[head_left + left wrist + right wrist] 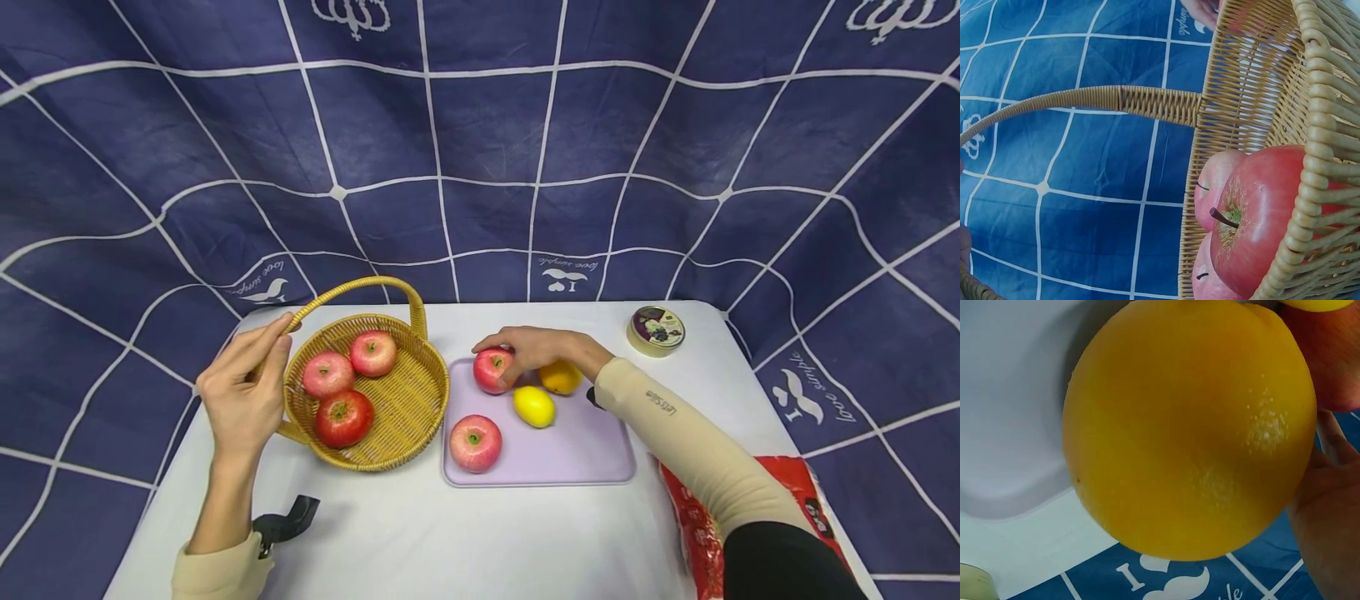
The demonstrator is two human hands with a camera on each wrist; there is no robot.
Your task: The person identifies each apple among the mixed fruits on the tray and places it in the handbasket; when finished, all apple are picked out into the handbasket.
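From the head view, the left hand (243, 392) pinches the handle of the wicker basket (408, 400) between fingers and thumb, and 3 red apples sit in the basket just right of that hand. The right hand (536, 346) lies curled over the top of a red apple (491, 371) at the far left corner of the lilac tray (585, 450), with an orange (561, 377) tucked just under its wrist, a lemon (534, 407) just nearer the person and another apple (475, 442) nearer still. A round tin (656, 330) stands on the white worktop (465, 533) beyond that forearm. On the left wrist view, the basket handle (1116, 100) arcs across and the front basket apple (1260, 219) fills the weave; the fingers barely show. On the right wrist view, the orange (1191, 431) fills the frame, the right hand's (1332, 506) skin beside it, the grip unseen.
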